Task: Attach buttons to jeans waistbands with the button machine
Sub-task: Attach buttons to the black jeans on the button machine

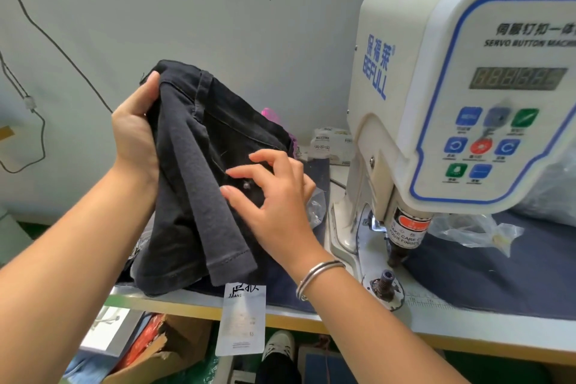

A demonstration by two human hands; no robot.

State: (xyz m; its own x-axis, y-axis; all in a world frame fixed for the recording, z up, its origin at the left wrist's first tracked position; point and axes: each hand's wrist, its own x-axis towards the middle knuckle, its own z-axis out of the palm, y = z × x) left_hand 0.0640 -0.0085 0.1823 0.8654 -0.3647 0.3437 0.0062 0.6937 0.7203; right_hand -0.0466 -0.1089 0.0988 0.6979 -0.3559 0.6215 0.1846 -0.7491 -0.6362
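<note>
From the head view, the left hand [137, 131] grips the folded black jeans [199, 184] at their upper left edge, thumb on the front and fingers curled out of sight behind the cloth, holding them up above the table's [280, 316] left front edge. The jeans' lower end rests on the table. The right hand [274, 203] lies on the front of the jeans, fingers spread apart and lightly bent, their tips touching the cloth around a small metal button [246, 185]. A silver bangle [318, 277] circles the right wrist. A paper tag [241, 318] hangs from the jeans over the table's front edge. The button machine [461, 103] stands on the right of the table, its head above a blue mat [498, 277].
</note>
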